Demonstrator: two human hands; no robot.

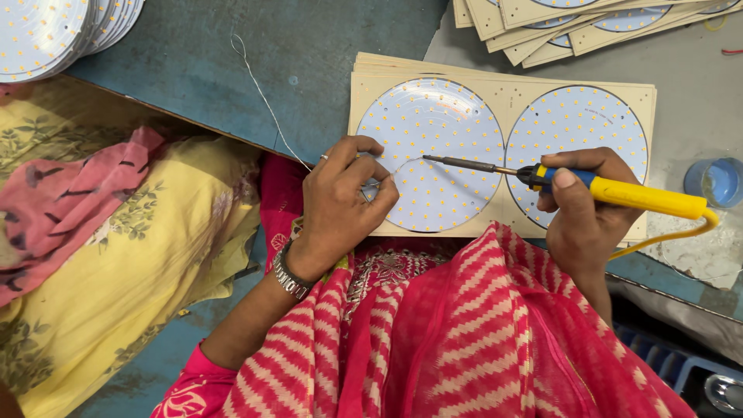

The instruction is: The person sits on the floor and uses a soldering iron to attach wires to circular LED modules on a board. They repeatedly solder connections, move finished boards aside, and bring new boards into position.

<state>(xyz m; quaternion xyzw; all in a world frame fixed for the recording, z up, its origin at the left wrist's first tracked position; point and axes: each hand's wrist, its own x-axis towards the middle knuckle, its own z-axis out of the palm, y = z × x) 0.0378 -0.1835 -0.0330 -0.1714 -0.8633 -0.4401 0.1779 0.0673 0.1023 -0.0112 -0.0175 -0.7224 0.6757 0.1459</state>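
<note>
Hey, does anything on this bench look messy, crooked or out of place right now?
Mostly tidy. The far panel stack is fanned askew, and a loose wire trails across the table.

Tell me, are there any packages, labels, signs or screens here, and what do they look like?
None: no package, label, sign or screen shows.
Nearest in kind, a beige panel on the blue table, bearing two round white boards dotted with yellow.
More such panels fanned out at the top right.
Loose round white boards stacked at the top left.
Small blue cup at the right edge.
</note>
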